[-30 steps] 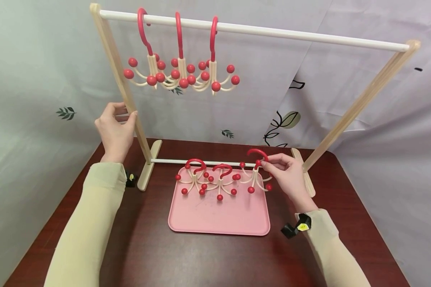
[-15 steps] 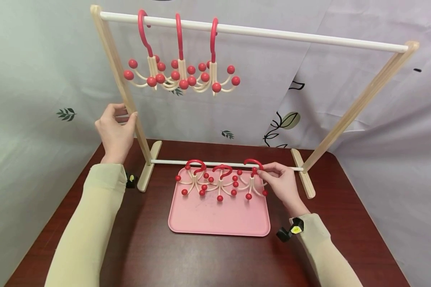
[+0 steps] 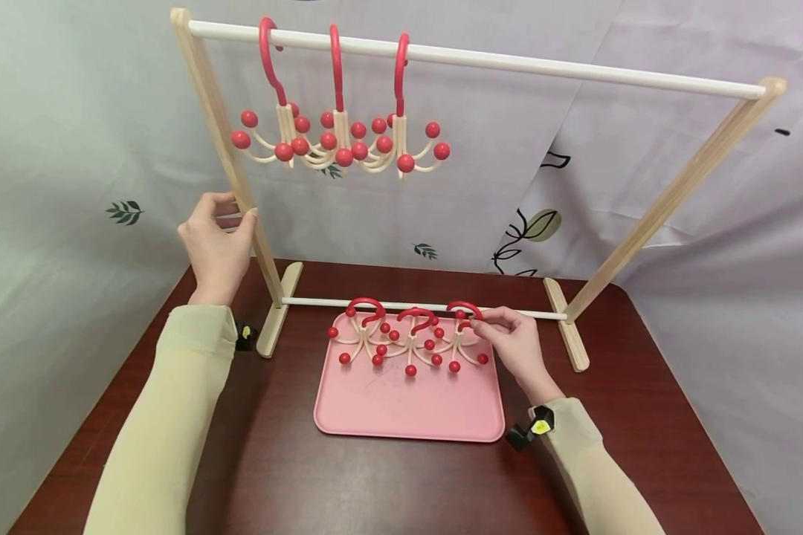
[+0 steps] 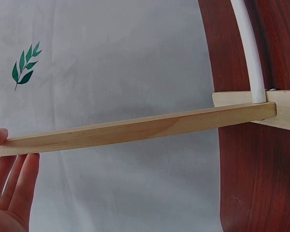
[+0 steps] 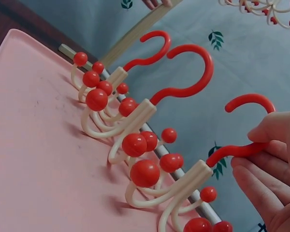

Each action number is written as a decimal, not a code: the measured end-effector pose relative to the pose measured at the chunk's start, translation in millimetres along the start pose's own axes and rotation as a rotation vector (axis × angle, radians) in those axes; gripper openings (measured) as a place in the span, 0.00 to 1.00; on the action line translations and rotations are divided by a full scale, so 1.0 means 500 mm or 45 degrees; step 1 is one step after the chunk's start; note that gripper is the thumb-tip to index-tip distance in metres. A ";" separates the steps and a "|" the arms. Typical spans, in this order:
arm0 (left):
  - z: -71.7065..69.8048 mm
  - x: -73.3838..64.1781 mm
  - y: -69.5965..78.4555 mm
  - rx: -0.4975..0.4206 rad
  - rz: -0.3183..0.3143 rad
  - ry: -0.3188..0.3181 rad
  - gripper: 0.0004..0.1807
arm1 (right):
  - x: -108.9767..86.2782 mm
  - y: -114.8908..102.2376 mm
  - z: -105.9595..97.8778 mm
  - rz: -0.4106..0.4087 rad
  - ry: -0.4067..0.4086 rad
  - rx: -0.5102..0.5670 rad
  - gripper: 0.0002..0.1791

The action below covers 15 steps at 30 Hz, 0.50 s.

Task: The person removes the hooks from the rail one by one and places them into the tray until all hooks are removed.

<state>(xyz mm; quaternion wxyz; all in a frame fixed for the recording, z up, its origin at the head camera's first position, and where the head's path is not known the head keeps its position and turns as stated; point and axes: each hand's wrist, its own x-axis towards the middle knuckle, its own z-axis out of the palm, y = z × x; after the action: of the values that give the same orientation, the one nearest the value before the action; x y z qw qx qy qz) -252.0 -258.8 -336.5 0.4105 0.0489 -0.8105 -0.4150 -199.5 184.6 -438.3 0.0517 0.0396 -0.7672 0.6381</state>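
Observation:
My left hand point(image 3: 215, 241) grips the left wooden post point(image 3: 214, 111) of a rack, thumb on one side and fingers on the other; the left wrist view shows this post point(image 4: 135, 133) between them. With my right hand point(image 3: 514, 345) I pinch the red hook point(image 5: 227, 151) of a multi-arm hanger with cream arms and red ball tips. This hanger point(image 3: 458, 343) stands upright at the back right of a pink tray point(image 3: 408, 420). To its left on the tray are a middle hanger point(image 3: 411, 342) and a left hanger point(image 3: 363, 334), hooks upward.
Three matching hangers, the nearest to the middle being one hanger point(image 3: 400, 134), hang from the white top rail point(image 3: 575, 70) toward its left end. A white lower rail point(image 3: 314, 302) runs behind the tray. The right post point(image 3: 676, 197) stands on a wooden foot point(image 3: 567, 327).
My right hand has moved left and down toward me, bringing the hanger from the tray's right edge in beside the middle hanger. My left hand has stayed on the post.

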 end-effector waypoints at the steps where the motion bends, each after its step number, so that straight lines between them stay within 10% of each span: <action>1: 0.000 0.000 0.000 -0.001 -0.001 -0.001 0.16 | 0.000 0.001 0.000 0.003 0.002 -0.003 0.13; 15: 0.000 0.001 0.000 -0.002 -0.005 -0.002 0.16 | 0.002 -0.005 -0.013 -0.067 -0.024 0.048 0.19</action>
<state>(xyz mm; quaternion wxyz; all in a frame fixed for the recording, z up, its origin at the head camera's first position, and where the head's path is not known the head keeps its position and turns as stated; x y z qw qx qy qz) -252.2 -258.8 -336.2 0.4090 0.0499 -0.8103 -0.4166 -200.0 190.5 -434.5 0.0605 0.0666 -0.7542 0.6504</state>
